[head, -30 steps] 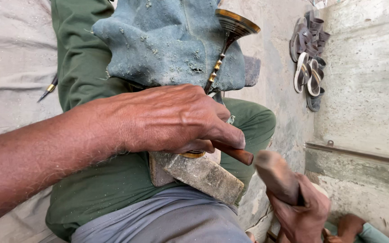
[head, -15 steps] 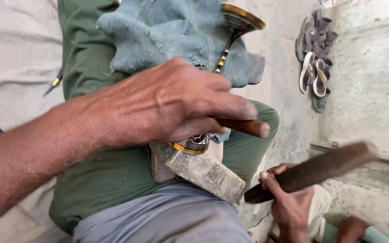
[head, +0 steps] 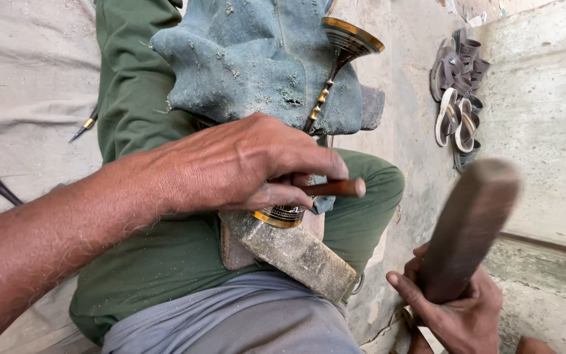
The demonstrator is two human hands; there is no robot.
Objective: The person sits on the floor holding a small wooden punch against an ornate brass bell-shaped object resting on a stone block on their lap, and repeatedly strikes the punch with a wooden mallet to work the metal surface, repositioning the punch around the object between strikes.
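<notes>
In the head view, the left hand [head: 244, 167] is closed around a thin tool with a reddish-brown handle [head: 335, 189], and it covers most of the place where the tool meets the work. Under this hand lies the dark metal goblet with gold bands [head: 287, 215]; one rim rests on a rough block of wood [head: 293, 252] on the person's lap, and the stem runs up to the other flared end [head: 352, 38], which leans on a dusty blue-grey cloth [head: 257, 62]. The right hand [head: 456, 311] is clamped on a thick wooden mallet [head: 470, 226], which is raised, blurred, and well apart from the tool.

I think the main risk is a blow that misses the small handle end and lands on the fingers beside it, because they sit very near. A glancing blow could also make the tool slip and scratch the goblet, or shift it on the tilted block.

Around them, two other small tools, one [head: 85, 124] and another [head: 2, 191], lie on the pale sheet [head: 27, 78] at the left, well apart from the hands. Several sandals [head: 456, 98] are on the concrete floor at the right. The left hand hides the tool tip, so I cannot tell exactly where it touches.
</notes>
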